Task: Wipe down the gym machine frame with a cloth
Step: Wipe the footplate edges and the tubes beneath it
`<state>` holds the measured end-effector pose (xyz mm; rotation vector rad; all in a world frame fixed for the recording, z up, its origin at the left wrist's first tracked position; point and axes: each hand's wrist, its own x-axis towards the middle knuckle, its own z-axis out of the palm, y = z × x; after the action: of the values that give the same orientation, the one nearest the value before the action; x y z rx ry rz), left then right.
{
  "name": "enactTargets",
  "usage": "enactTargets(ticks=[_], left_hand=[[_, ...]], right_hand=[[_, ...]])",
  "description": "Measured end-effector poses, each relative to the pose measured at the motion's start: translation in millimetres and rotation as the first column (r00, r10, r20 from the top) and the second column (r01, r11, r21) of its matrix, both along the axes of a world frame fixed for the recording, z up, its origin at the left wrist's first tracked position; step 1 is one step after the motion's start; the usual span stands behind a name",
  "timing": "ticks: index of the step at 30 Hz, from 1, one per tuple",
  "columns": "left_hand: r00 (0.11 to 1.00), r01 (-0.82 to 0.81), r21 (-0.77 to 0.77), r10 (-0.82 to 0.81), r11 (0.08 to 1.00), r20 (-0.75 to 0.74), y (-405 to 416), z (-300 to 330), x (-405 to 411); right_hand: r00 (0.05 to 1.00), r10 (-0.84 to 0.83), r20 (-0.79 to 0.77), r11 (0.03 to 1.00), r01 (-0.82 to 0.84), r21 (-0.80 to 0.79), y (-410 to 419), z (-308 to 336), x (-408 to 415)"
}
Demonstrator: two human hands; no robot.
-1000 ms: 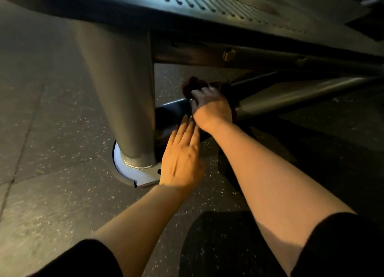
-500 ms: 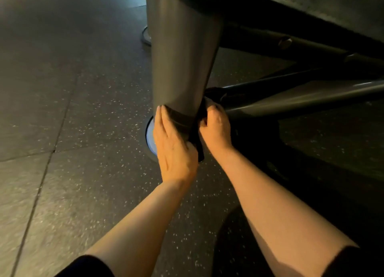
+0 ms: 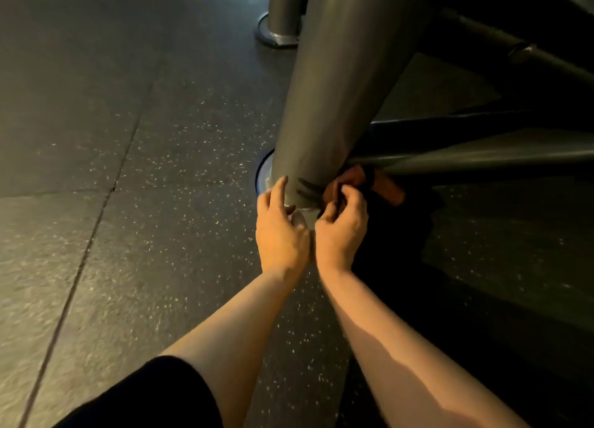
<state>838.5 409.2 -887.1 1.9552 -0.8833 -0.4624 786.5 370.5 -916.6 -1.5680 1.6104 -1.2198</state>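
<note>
Down at the foot of the machine, both hands work close together around the thick grey post (image 3: 324, 106) of the frame, just above its round base plate (image 3: 262, 177) on the floor. The right hand (image 3: 342, 231) has its fingers curled tight around a bunched cloth (image 3: 348, 178), reddish-brown where the light catches it, and holds it against the post's lower right side, right where a horizontal tube (image 3: 482, 161) joins in. Part of the cloth trails off darker to the right, under that tube, and I cannot make out where it ends in the shadow. The left hand (image 3: 281, 231) sits beside the right, nearly touching it at the wrist, fingers loosely spread and lifted, the forefinger reaching up to the post's near face; it holds nothing. Dark short sleeves show at the bottom edge. Farther back stands a second post (image 3: 284, 6) on its own base plate. The speckled rubber floor (image 3: 128, 202) is laid in big tiles with seams running across it.
</note>
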Motion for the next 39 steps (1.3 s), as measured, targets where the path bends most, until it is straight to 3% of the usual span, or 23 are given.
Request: enactTargets(ticks=[3,5,6,7,10,11,13,15,17,21,24,27,29,32,35,39], left_hand=[[0.957,-0.062,0.05,0.073,0.997,-0.282,5.9,-14.2,12.2],[0.931,-0.11,0.035,0.115,0.993,-0.347,6.9,-18.0,22.5],[0.927,-0.159,0.04,0.163,0.987,-0.337,6.6,-17.5,28.5],[0.923,-0.224,0.064,0.233,0.972,-0.307,3.8,-16.3,34.5],[0.851,-0.457,0.148,0.48,0.877,-0.211,-13.5,-16.3,55.8],[0.851,-0.459,0.136,0.479,0.878,-0.216,-19.7,-17.6,60.0],[0.934,-0.262,0.147,0.289,0.954,-0.21,-32.1,-22.4,57.1],[0.983,-0.06,0.243,0.099,0.968,-0.152,-38.3,-26.1,34.6],[0.991,-0.074,0.275,0.101,0.959,-0.085,-33.4,-29.1,3.5],[0.99,-0.124,0.143,0.133,0.982,-0.05,-16.1,-40.0,-25.6],[0.94,-0.335,0.021,0.336,0.942,-0.054,-18.9,-37.2,2.3],[0.864,-0.49,0.024,0.489,0.872,-0.121,-30.1,-24.2,48.8],[0.925,-0.348,0.057,0.353,0.936,-0.14,-41.4,-21.6,76.1],[0.992,0.052,0.169,-0.032,0.984,-0.12,-49.8,-26.0,96.0],[0.978,0.192,0.218,-0.204,0.957,0.034,-45.3,-41.4,106.3],[0.932,0.277,0.22,-0.317,0.935,0.174,-58.0,-55.0,124.2]], right_hand=[[0.944,0.19,0.27,0.915,-0.27,0.301,21.7,-9.3,9.6],[0.858,0.234,0.456,0.834,-0.419,0.36,21.4,-2.8,16.0],[0.844,0.239,0.479,0.821,-0.44,0.365,20.0,2.4,19.2],[0.853,0.241,0.463,0.831,-0.428,0.356,17.8,7.6,21.1],[0.969,0.155,0.192,0.94,-0.204,0.273,7.2,15.1,18.3],[0.99,0.102,0.095,0.969,-0.121,0.217,4.0,15.3,14.4],[0.998,0.055,-0.006,0.991,-0.054,0.126,-0.3,11.4,4.5],[0.993,0.098,-0.066,0.992,-0.092,0.081,-3.1,6.7,-8.1],[0.981,0.143,-0.134,0.99,-0.14,0.027,-3.4,-0.1,-20.0],[0.966,0.226,-0.127,0.972,-0.232,-0.037,-5.6,-7.3,-34.3],[0.896,0.355,-0.268,0.872,-0.42,-0.252,-12.7,2.3,-27.6],[0.823,0.384,-0.418,0.732,-0.547,-0.407,-23.6,24.6,-0.7],[0.726,0.342,-0.596,0.631,-0.647,-0.427,-34.3,37.7,18.1],[0.41,0.187,-0.893,0.54,-0.802,-0.255,-52.5,41.2,35.0],[0.136,0.088,-0.987,0.622,-0.781,-0.052,-50.9,46.2,35.5],[-0.045,0.01,-0.999,0.679,-0.734,0.04,-43.6,48.6,35.3]])
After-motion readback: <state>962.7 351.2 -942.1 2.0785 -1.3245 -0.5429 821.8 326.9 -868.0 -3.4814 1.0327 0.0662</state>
